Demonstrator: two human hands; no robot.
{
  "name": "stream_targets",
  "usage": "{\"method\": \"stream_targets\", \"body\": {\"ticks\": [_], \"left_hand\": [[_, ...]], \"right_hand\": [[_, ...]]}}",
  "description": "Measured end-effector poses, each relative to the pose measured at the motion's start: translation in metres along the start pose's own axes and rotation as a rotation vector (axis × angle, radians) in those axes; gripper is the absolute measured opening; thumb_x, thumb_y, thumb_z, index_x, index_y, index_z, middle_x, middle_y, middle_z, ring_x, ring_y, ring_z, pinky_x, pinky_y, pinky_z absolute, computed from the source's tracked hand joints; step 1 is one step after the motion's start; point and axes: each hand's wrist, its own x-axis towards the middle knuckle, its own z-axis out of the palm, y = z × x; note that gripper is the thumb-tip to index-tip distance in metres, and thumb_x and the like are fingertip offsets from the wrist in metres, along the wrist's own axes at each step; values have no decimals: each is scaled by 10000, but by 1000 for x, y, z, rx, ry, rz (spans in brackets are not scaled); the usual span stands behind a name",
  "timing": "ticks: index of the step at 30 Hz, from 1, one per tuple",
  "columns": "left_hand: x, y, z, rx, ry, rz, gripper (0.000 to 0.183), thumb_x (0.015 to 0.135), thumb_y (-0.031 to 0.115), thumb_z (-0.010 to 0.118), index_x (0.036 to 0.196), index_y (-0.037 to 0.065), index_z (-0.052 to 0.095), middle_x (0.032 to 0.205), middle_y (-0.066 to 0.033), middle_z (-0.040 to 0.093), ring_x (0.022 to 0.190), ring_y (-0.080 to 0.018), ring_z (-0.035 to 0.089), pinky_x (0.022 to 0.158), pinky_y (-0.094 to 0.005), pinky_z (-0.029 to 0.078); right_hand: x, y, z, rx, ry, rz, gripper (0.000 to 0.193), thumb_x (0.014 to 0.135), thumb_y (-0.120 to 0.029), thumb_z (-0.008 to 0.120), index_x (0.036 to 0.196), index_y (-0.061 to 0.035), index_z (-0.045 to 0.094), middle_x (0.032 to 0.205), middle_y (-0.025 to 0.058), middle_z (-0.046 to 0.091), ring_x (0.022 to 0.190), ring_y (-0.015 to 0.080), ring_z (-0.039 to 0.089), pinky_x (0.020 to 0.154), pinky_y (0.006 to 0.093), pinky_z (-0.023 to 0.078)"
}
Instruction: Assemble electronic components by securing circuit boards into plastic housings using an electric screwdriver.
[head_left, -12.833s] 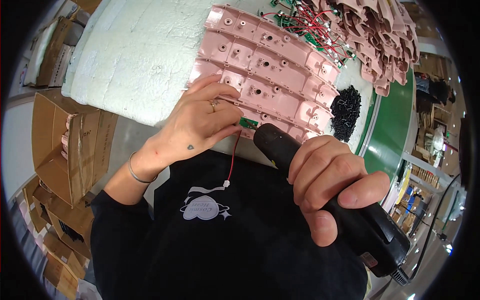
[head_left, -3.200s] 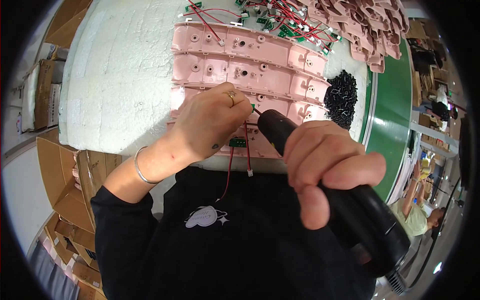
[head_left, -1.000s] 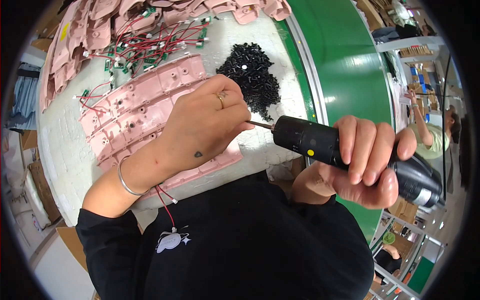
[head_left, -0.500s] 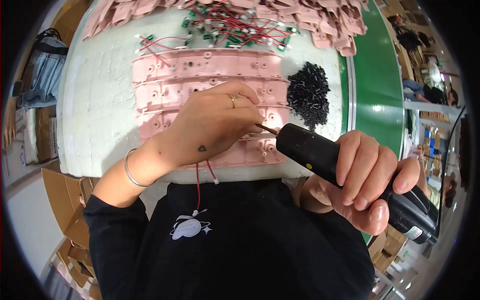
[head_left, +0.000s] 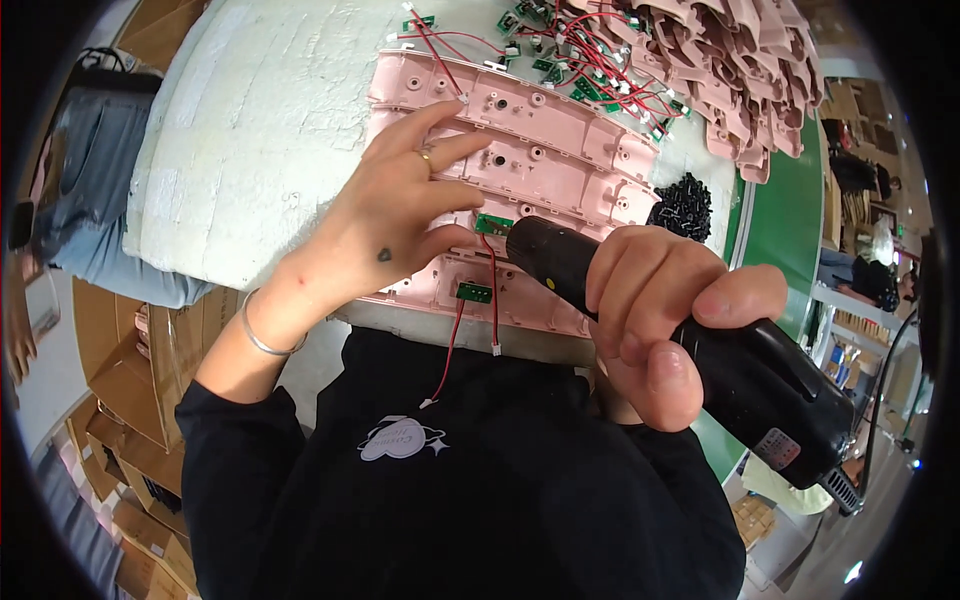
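Observation:
My right hand (head_left: 665, 310) is wrapped round a black electric screwdriver (head_left: 765, 400). The screwdriver's nose meets a small green circuit board (head_left: 493, 225) in one of the pink plastic shells (head_left: 560, 120); its bit is hidden. Over the left part of the shells my left hand (head_left: 400, 200) holds nothing, its fingers apart and the thumb close to that board. A second green board (head_left: 474, 292) sits in the nearest shell. Red wires with white plugs run from both boards toward me, past the shells' near edge.
Beyond the shells lies a tangle of green boards with red wires (head_left: 590, 65). More pink parts (head_left: 735, 70) are heaped at the far right. Next to the shells' right end is a pile of small black screws (head_left: 682, 208). Cardboard boxes (head_left: 120, 350) stand at the left.
My left fingers have opened and spread away from the screwdriver bit, uncovering two boards. The screwdriver's nose has come left, down onto one board. The view has turned, so the shells appear slanted.

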Motion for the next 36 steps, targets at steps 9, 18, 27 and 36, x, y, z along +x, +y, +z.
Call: {"method": "stream_targets", "body": {"ticks": [9, 18, 27, 36], "left_hand": [[1, -4, 4, -7, -58, 22, 245, 621, 72, 776, 841, 37, 673, 1264, -133, 572, 1291, -397, 395, 1021, -486, 373], [-1, -3, 8, -50, -36, 13, 138, 635, 43, 706, 758, 46, 646, 1233, -133, 564, 1282, -364, 404, 1024, -491, 353], [-6, -7, 7, -38, -39, 5, 214, 598, -5, 701, 805, 27, 657, 1283, -137, 557, 1289, -389, 397, 1016, -467, 390], [1, -4, 1, 35, -95, -37, 209, 637, 55, 760, 804, 25, 638, 1238, -156, 578, 1266, -383, 424, 1011, -467, 396]], "right_hand": [[2, 10, 9, -27, 53, -21, 298, 813, -121, 589, 1061, -136, 424, 616, -11, 488, 438, 120, 452, 463, 271, 372], [23, 0, 12, -159, -265, 63, 284, 783, -48, 650, 913, -101, 403, 618, 21, 531, 455, 145, 512, 459, 290, 415], [19, 13, 20, -93, -162, 66, 307, 779, -50, 672, 935, -93, 410, 621, 35, 528, 474, 157, 492, 487, 313, 413], [-4, -41, -30, -182, 228, -118, 308, 797, -132, 486, 1102, -93, 490, 630, -25, 436, 491, 83, 404, 565, 273, 359]]}}
